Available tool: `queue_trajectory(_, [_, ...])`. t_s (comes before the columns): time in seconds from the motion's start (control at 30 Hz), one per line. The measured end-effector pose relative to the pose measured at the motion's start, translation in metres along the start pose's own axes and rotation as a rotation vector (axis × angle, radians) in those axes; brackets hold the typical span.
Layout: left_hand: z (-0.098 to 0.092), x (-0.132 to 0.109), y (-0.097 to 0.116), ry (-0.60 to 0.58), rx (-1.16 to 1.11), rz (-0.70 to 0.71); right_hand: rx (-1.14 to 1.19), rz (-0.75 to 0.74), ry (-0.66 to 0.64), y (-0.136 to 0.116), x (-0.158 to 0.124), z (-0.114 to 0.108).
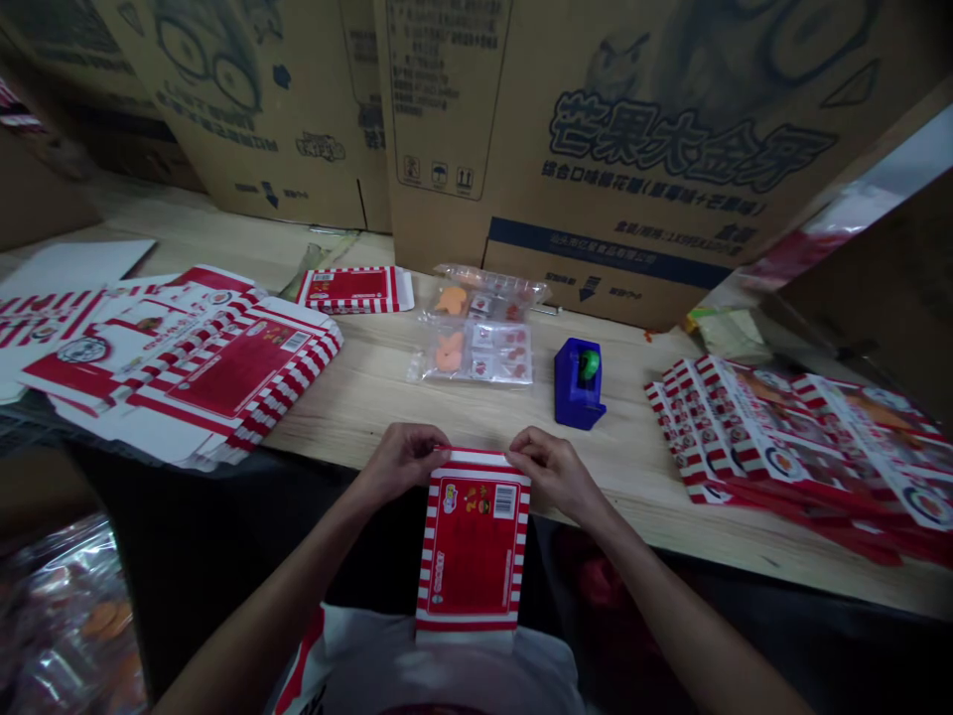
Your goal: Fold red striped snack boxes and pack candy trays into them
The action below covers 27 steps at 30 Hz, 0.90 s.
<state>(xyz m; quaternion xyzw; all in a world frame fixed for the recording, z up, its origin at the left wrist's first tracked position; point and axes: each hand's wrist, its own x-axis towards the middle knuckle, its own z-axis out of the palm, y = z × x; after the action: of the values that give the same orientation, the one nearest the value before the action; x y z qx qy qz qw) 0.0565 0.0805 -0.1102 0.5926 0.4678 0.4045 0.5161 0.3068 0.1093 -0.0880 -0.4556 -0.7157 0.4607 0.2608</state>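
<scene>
Large cartons (640, 149) are standing along the far edge of the counter (387, 397). Flat blanks (186, 357) are lying in a pile at its left edge, and similar boxes (804, 437) are overlapping at the right. The striped box (473, 556) is leaning on the near edge, label side up, its long axis pointing from the person toward the far edge. It seems already shaped, with the far end not yet closed. The left hand (402, 462) and right hand (555, 472) are each pinching that end, grip clenched.

This is a packing workshop. Big shipping cartons (655, 129) line the back of a wooden table (387, 397). Stacks of flat red-striped boxes (201, 367) and a tape dispenser (578, 383) lie on it.
</scene>
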Motion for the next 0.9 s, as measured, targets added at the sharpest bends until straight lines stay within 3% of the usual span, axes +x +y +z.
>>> queue_trajectory(0.2, [0.001,0.006,-0.002,-0.062,-0.015,-0.05,-0.023,0.03,-0.042,0.008,0.005,-0.005])
queue_trajectory(0.47, [-0.001,0.009,-0.004,-0.176,-0.126,-0.092,-0.076,0.035,-0.238,0.004,0.014,-0.019])
queue_trajectory(0.63, [0.001,0.008,-0.003,-0.177,-0.191,-0.096,-0.12,0.007,-0.302,-0.003,0.016,-0.022])
queue_trajectory(0.8, [-0.001,0.011,-0.003,-0.152,-0.122,-0.099,-0.292,-0.07,-0.274,-0.01,0.016,-0.022])
queue_trajectory(0.9, [-0.003,0.017,-0.005,-0.177,-0.083,-0.097,-0.294,-0.065,-0.321,-0.011,0.02,-0.024])
